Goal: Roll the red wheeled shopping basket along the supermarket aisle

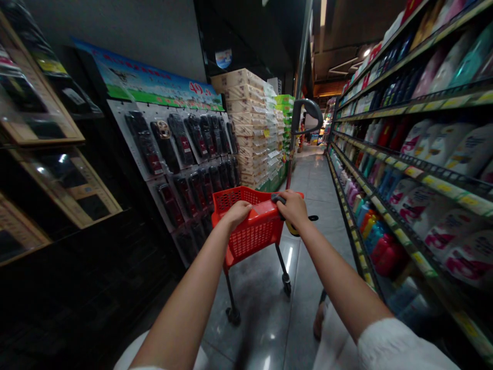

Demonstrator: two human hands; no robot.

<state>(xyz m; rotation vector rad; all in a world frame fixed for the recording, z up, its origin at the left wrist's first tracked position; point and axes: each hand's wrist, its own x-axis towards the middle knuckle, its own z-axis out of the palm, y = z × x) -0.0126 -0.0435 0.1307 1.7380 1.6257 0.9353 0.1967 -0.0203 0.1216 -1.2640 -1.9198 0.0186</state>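
A red plastic shopping cart (pixel 254 239) with perforated sides stands on dark legs with wheels in front of me. My left hand (pixel 235 213) is closed on the left part of its red handle bar. On the right end of the same bar my right hand (pixel 293 208) is wrapped, palm down. A small dark grey piece (pixel 278 199) shows by the right fingers; I cannot tell what it is. Below the right wrist, a yellow and black object (pixel 292 228) is partly hidden. The inside of the basket is mostly out of sight.
On the left, a rack of packaged belts (pixel 181 139) stands beside stacked cartons (pixel 246 128). A pole with a grey looped handle (pixel 308 117) rises beyond the cart. Shelves of bottles (pixel 419 139) line the right side. Between them runs a tiled aisle (pixel 314 180).
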